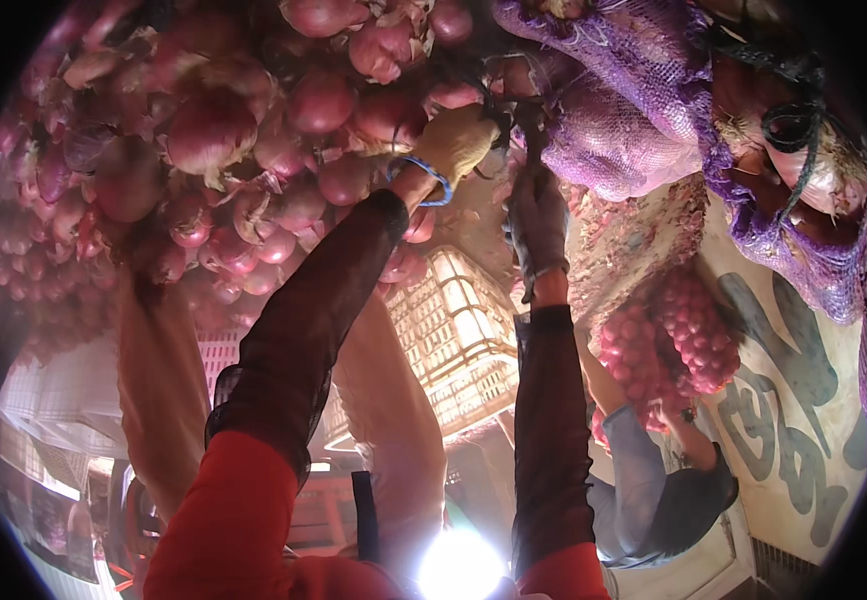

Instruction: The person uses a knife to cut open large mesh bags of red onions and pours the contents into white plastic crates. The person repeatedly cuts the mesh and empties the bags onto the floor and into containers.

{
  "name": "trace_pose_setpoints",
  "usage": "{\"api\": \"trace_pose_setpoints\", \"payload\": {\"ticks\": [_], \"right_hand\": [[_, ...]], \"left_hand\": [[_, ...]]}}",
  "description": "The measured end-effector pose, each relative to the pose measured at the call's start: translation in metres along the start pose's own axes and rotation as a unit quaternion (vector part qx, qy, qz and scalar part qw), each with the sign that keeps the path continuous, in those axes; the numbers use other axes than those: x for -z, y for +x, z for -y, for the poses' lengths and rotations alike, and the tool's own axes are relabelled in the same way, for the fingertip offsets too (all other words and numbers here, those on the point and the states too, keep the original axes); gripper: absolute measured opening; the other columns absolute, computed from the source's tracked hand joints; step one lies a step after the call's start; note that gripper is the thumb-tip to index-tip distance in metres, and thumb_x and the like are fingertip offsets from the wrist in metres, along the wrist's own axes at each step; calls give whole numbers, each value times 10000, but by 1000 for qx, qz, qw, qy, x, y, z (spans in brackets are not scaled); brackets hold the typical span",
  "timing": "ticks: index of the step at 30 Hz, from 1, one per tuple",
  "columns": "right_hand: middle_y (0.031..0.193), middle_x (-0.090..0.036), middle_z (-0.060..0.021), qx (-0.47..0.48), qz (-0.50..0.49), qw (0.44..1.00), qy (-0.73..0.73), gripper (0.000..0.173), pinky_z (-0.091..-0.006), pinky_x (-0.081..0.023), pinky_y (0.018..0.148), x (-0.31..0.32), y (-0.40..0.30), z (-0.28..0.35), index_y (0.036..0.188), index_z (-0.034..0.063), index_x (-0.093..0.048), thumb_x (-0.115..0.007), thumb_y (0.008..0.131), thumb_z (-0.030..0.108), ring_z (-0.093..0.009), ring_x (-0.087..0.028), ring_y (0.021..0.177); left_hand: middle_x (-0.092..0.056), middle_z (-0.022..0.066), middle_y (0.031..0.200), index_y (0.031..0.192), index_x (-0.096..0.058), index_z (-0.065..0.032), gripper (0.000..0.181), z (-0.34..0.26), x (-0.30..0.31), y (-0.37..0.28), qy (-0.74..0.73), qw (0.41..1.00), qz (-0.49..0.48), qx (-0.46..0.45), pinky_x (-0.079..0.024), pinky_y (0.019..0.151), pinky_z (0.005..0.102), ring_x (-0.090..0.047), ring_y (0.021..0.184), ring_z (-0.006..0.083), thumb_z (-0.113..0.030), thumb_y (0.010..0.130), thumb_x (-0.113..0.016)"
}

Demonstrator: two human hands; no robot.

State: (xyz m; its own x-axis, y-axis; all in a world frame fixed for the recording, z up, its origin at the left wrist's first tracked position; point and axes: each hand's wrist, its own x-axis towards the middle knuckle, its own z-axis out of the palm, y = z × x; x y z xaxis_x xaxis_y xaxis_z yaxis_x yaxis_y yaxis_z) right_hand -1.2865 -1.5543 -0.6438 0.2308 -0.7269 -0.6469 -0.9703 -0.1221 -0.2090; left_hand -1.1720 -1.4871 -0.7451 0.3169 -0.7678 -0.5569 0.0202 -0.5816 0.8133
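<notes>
My left hand [457, 146], in a yellowish glove with a blue band at the wrist, is bent beside a dark, cord-like strand [504, 124]. Its fingertips are hidden, so I cannot tell whether they grip the strand. My right hand [540, 221] wears a grey glove and reaches up to the same dark spot, its fingers blurred in shadow. Just right of both hands bulges a purple mesh sack [624, 139] filled with onions. Loose red onions [321, 101] are heaped to the left, close against my left hand.
Another mesh sack [808, 247] with black cord [793, 127] stands at the right. Plastic crates [452, 330] lie below my hands. A person [662, 487] handles red net bags of onions [666, 337] near a painted wall [778, 375]. Onion skins [628, 232] litter the floor.
</notes>
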Motion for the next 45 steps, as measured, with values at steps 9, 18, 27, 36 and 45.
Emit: {"api": "trace_pose_setpoints", "payload": {"ticks": [9, 18, 27, 36, 45], "right_hand": [[870, -655, -292, 59, -15, 981, -185, 402, -541, -497, 759, 3, 16, 26, 999, -14, -587, -454, 947, 361, -464, -640, 878], [864, -651, -305, -34, -44, 994, -94, 397, -559, -487, 755, -3, -22, 18, 1002, 38, -571, -377, 953, 381, -495, -622, 857], [789, -661, -264, -57, -32, 997, 44, 378, -468, -527, 688, -15, -1, -10, 997, 7, -627, -477, 908, 343, -426, -668, 790], [811, -675, -241, -48, 83, 986, 136, 384, -463, -529, 709, -35, 73, -1, 1043, -3, -629, -523, 896, 336, -392, -686, 793], [883, -642, -315, 72, 27, 987, -143, 333, -571, -494, 740, -35, 9, -21, 1066, 71, -521, -391, 949, 354, -490, -624, 859]], "left_hand": [[-674, 161, 889, 1038, -628, -36, 270, 8, 29, -5, 154, 986, 5, -68, -533, 750, 421, -676, 882, 351, -190, 885, -468], [-613, 85, 842, 1008, -595, -37, 199, 82, -18, -13, -305, 950, -70, -11, -477, 636, 281, -601, 714, 169, -186, 929, -490], [-458, -29, 530, 645, -531, -137, 324, -27, 47, -61, -554, 805, 54, 207, -310, 402, 231, -353, 373, 93, -361, 875, -577], [-434, -30, 549, 710, -544, -114, 231, -34, 21, -61, -634, 738, -44, 226, -277, 400, 243, -374, 418, 86, -261, 888, -550], [-410, -30, 561, 762, -542, -135, 241, -39, 15, -84, -705, 656, -125, 238, -315, 433, 257, -333, 392, 105, -291, 945, -521]]}}
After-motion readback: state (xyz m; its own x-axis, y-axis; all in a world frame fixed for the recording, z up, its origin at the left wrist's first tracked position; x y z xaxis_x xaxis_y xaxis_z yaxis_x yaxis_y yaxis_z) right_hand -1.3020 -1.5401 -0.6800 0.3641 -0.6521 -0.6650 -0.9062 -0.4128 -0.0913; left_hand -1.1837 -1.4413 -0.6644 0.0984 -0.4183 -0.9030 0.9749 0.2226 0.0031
